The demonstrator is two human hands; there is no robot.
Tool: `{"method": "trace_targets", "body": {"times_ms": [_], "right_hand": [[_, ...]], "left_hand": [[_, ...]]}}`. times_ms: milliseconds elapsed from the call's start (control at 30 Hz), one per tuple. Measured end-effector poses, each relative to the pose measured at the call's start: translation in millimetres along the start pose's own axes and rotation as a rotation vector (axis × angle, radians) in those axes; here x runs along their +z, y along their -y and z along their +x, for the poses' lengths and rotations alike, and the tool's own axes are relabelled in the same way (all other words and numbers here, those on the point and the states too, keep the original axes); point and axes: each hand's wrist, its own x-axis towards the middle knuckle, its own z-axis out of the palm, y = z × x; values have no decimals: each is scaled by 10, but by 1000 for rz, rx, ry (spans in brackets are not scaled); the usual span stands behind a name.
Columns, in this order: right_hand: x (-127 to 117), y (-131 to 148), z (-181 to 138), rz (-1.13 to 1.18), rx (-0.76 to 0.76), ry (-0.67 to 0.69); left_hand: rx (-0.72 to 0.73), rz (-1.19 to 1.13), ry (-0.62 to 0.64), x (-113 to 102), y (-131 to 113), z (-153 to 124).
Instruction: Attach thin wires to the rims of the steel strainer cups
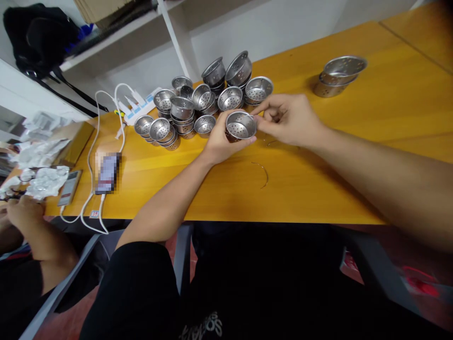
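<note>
A small perforated metal cup (241,125) is held tilted in my left hand (220,141), its fingers and thumb wrapped round the wall. The mouth faces up towards me, showing the holes in the bottom. My right hand (285,119) is closed in a pinch at the cup's right rim. What lies between those fingertips is too small to make out. Below the cup, a thin curved wire (267,176) rests on the table (311,189). Partly hidden under my right hand is another thin wire piece (271,142).
Stacks of similar perforated cups (182,108) stand behind my left hand. Two nested cups (334,78) sit at the back right. On the left are a power strip (143,106), white cables, a phone (107,172) and plastic bags (47,182). Another person's hand (26,210) is at far left.
</note>
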Motion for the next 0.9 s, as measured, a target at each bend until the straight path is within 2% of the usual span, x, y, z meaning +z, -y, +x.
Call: {"method": "trace_targets", "body": {"times_ms": [300,600,900], "right_hand": [[48,-15,21,-102,60,-54],[75,0,27,-137,38,-87],[89,-19,18,-87,52,-83]], "left_hand": [[-76,-73,28,59,-62,-13],[-79,-31,35,65,-89,-18],[-167,-16,-36,98,-293,-15]]}}
